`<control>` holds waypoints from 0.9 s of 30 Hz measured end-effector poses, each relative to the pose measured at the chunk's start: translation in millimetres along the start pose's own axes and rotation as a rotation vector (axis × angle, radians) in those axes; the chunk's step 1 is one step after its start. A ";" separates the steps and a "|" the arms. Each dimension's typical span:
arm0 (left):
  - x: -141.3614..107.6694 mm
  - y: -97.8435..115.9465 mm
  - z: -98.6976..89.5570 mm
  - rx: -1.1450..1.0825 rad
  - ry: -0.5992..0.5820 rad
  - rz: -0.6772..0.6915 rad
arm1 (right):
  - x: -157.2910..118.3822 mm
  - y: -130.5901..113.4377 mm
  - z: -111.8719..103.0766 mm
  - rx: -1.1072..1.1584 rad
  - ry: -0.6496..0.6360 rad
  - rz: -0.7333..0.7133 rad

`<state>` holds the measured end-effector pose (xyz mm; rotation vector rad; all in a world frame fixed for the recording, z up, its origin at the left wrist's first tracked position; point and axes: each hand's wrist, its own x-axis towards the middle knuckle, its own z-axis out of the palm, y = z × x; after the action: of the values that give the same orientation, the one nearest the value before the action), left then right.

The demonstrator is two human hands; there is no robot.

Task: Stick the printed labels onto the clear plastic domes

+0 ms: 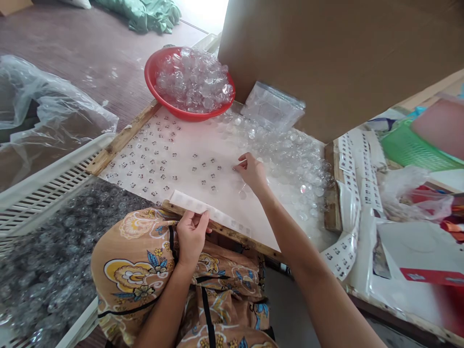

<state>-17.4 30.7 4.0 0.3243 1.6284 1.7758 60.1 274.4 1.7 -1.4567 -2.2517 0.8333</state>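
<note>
My left hand (193,237) pinches a white paper strip (213,212) along the wooden front edge of the work board. Above the white board (226,191), my right hand (252,170) is closed, thumb and fingertips together. A small dark mark shows at its fingertips, too small to name. Small panda-like prints (204,175) lie in a short group left of my right hand, with many more spread over the board's left side. Loose clear round pieces (293,154) cover the right side, partly behind my right hand.
A red basin (150,79) heaped with clear pieces stands at the back. A large cardboard sheet (326,58) rises behind the board. Printed sticker strips (348,193) hang at right, near a green basket (409,142). A white crate (54,179) with clear pieces is at left.
</note>
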 end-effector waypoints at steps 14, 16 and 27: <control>0.9 -0.4 0.1 0.044 0.004 0.023 | -37.6 -55.3 42.5 0.060 -0.235 -0.355; 0.7 0.8 0.2 0.027 0.007 0.020 | -40.5 -57.5 34.2 0.140 -0.238 -0.365; -5.0 -2.7 -2.6 -0.140 0.002 0.032 | -122.2 -46.9 -16.4 0.241 -0.466 -0.455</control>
<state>-14.5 25.4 2.3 0.2857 1.4989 1.9033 87.5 154.2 48.6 -0.6446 -2.5432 1.3252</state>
